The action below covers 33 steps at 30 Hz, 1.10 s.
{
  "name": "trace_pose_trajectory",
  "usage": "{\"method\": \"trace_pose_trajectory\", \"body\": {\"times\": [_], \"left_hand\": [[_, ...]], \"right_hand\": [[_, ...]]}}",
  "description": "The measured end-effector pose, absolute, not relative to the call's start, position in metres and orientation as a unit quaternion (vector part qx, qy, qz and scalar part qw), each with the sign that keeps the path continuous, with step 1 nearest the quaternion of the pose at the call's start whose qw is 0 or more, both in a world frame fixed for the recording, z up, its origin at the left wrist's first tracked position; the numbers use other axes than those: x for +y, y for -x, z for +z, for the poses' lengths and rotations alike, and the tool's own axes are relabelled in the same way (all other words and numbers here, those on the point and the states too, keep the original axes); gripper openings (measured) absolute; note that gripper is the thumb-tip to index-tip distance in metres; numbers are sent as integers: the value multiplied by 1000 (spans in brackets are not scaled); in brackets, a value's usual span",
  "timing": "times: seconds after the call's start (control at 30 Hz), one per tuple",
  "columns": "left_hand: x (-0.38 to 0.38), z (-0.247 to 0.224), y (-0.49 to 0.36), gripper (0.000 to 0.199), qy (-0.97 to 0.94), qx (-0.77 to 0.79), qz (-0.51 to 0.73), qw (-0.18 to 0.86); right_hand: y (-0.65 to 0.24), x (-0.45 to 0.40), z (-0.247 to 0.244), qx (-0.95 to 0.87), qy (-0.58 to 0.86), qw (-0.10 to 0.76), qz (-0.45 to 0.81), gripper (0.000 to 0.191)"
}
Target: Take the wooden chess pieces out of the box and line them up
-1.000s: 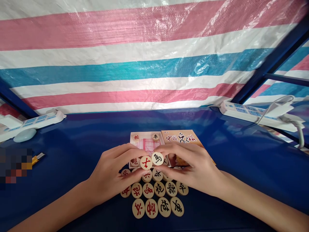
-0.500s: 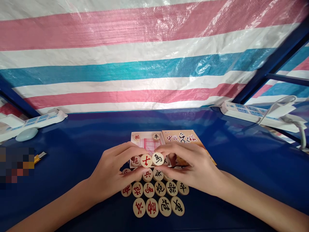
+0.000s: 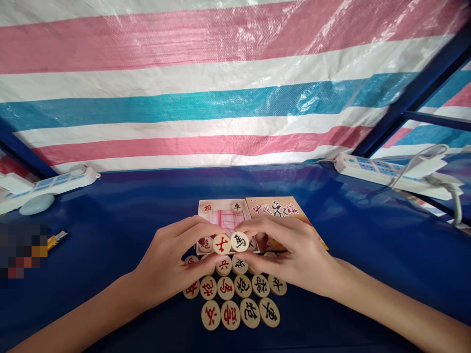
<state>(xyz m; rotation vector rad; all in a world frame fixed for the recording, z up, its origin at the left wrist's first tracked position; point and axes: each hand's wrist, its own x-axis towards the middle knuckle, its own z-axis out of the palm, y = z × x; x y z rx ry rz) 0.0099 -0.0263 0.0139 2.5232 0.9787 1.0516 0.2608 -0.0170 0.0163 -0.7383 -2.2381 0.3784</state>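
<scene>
Between thumb and fingers, my left hand (image 3: pixel 178 252) pinches a round xiangqi piece with a red character (image 3: pixel 222 243). My right hand (image 3: pixel 285 250) grips a xiangqi piece with a black horse character (image 3: pixel 240 241) the same way. Both pieces are held upright, side by side, faces toward me, their edges touching or nearly so. Behind them is an open white box (image 3: pixel 200 208) with several pieces in it, partly hidden by my fingers. Below my hands, rows of pieces lie on the table, red ones such as this red piece (image 3: pixel 230 315) on the left, black ones such as this black piece (image 3: pixel 270 312) on the right.
The printed box lid (image 3: pixel 290 208) lies right of the box on the blue table (image 3: pixel 368 274). Power strips stand at the left (image 3: pixel 66 181) and right (image 3: pixel 371 169), near a pale mouse-shaped object (image 3: pixel 37 204) and a yellow cutter (image 3: pixel 57 239). A striped sheet (image 3: pixel 221 108) hangs behind.
The whole view has shifted very slightly. Both hands keep hold of the same two pieces, and the rows on the table look unchanged.
</scene>
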Motion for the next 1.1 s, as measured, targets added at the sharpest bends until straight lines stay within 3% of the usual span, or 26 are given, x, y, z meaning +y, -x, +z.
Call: {"method": "trace_pose_trajectory", "body": {"times": [1.1], "left_hand": [[-28,15,-9,25,-862,332,366,115]], "right_hand": [[-259,-17,20,-875,279,375,124,26]]}}
